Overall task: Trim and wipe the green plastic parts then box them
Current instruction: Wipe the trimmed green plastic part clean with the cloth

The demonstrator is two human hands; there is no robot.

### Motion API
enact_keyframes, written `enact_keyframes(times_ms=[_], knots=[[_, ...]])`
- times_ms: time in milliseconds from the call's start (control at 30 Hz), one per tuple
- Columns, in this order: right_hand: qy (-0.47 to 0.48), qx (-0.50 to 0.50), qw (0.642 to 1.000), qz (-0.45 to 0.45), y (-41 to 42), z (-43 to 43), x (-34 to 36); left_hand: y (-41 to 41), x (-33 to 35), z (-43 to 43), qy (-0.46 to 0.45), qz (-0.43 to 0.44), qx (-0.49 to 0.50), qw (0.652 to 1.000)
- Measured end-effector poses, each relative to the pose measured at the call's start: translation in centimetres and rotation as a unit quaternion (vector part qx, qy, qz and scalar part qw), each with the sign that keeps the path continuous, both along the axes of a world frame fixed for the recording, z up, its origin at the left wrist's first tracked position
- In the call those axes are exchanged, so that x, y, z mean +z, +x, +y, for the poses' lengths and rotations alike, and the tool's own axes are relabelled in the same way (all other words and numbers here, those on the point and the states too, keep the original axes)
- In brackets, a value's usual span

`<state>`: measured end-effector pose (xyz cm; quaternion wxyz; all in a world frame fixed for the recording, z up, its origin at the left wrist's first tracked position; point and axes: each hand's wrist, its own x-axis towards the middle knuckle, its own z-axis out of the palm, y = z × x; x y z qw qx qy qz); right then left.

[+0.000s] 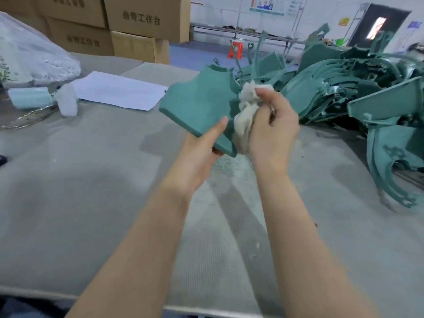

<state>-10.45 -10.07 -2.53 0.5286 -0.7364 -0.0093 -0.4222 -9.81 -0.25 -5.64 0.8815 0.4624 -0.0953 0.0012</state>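
Green plastic, a flat part with a thick rim, hangs above the tabletop. My left hand grips it at its near corner, thumb laid along the top face and the other fingers tucked beneath. Its long axis runs from that corner up and away from me and ends in a notched, scalloped far edge. The broad face tilts toward me and to the left.

My right hand has its fingers closed round a bunched pale cloth, which is pressed against the part's right side. Cloth and hand together hide that edge from me.

Beyond and to the right, a tangled pile of green parts covers that side of the tabletop, just behind my right hand. Curved ribs and loops stick up out of the pile.

To the left, well apart from my hands, lie a white sheet of paper, a small cloudy bottle and a clear plastic bag. Cardboard boxes are stacked behind the tabletop's far left edge.
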Motion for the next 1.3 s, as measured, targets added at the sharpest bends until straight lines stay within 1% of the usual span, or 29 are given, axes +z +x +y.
enact_keyframes(times_ms=[67, 100, 133, 167, 233, 267, 333, 367, 400, 433, 533, 600, 667, 733, 767, 833, 900, 933, 1000, 1133, 1167, 1200, 1233, 1300], knots=[[-0.146, 0.02, 0.989, 0.022, -0.7, 0.4, -2.1, -0.1, -0.1, -0.8, -0.074, 0.039, -0.082, 0.993], [-0.217, 0.042, 0.975, 0.033, -1.1, 0.8, -3.1, -0.1, -0.2, -0.8, -0.108, 0.062, -0.099, 0.987], [-0.265, 0.081, 0.96, 0.037, -1.6, 1.3, -3.9, 0.0, -0.4, -0.5, -0.127, 0.079, -0.101, 0.984], [-0.295, 0.124, 0.947, 0.032, -1.8, 1.6, -4.5, 0.2, -0.7, -0.2, -0.124, 0.088, -0.091, 0.984], [-0.312, 0.182, 0.932, 0.025, -1.6, 2.0, -4.7, 0.5, -1.2, 0.3, -0.115, 0.1, -0.063, 0.986], [-0.294, 0.18, 0.938, 0.042, -1.2, 1.8, -4.4, 0.5, -1.2, 0.4, -0.115, 0.101, -0.06, 0.986], [-0.231, 0.121, 0.96, 0.103, -0.2, 1.0, -3.8, 0.5, -1.2, 0.0, -0.096, 0.096, -0.067, 0.989], [-0.216, 0.095, 0.965, 0.118, 0.0, 0.7, -3.7, 0.5, -1.2, -0.1, -0.085, 0.092, -0.067, 0.99], [-0.215, 0.089, 0.965, 0.12, -0.1, 0.7, -3.8, 0.5, -1.3, -0.2, -0.083, 0.091, -0.067, 0.99], [-0.228, 0.103, 0.962, 0.109, -0.6, 1.3, -3.9, 0.5, -1.4, -0.1, -0.093, 0.092, -0.065, 0.989], [-0.278, 0.175, 0.943, 0.046, -2.0, 3.6, -4.9, 0.7, -1.5, 0.7, -0.124, 0.091, -0.04, 0.987], [-0.267, 0.168, 0.947, 0.064, -1.5, 3.4, -4.7, 0.8, -1.5, 0.7, -0.112, 0.09, -0.028, 0.989], [-0.221, 0.12, 0.962, 0.106, -0.5, 2.1, -4.3, 0.6, -1.4, 0.0, -0.103, 0.09, -0.034, 0.99], [-0.198, 0.092, 0.967, 0.133, -0.2, 1.2, -4.1, 0.5, -1.4, -0.6, -0.087, 0.096, -0.038, 0.991], [-0.213, 0.096, 0.962, 0.142, -0.5, 1.5, -4.1, 0.5, -1.5, -0.6, -0.079, 0.099, -0.035, 0.991], [-0.248, 0.144, 0.949, 0.134, -1.5, 2.7, -4.6, 0.8, -1.6, -0.3, -0.074, 0.106, -0.015, 0.992], [-0.255, 0.186, 0.942, 0.117, -2.2, 3.2, -4.9, 1.1, -1.9, 0.2, -0.076, 0.107, 0.007, 0.991], [-0.255, 0.186, 0.942, 0.118, -2.0, 3.2, -4.8, 1.1, -1.8, 0.4, -0.081, 0.104, 0.006, 0.991], [-0.257, 0.161, 0.944, 0.133, -1.0, 2.6, -4.5, 0.9, -2.0, 0.2, -0.092, 0.104, -0.011, 0.99], [-0.258, 0.071, 0.95, 0.16, 1.0, 0.5, -4.8, 0.4, -1.8, -0.5, -0.111, 0.095, -0.042, 0.988], [-0.236, 0.065, 0.954, 0.175, 1.4, -0.1, -5.0, 0.4, -1.8, -0.6, -0.107, 0.09, -0.043, 0.989], [-0.192, 0.076, 0.959, 0.193, 1.6, -0.6, -5.1, 0.4, -1.8, -0.5, -0.105, 0.085, -0.044, 0.99], [-0.131, 0.099, 0.965, 0.205, 1.7, -0.9, -5.2, 0.4, -1.8, -0.5, -0.102, 0.078, -0.049, 0.991], [-0.008, 0.145, 0.969, 0.2, 1.5, -1.0, -5.0, 0.4, -1.7, -0.7, -0.1, 0.06, -0.071, 0.991]])
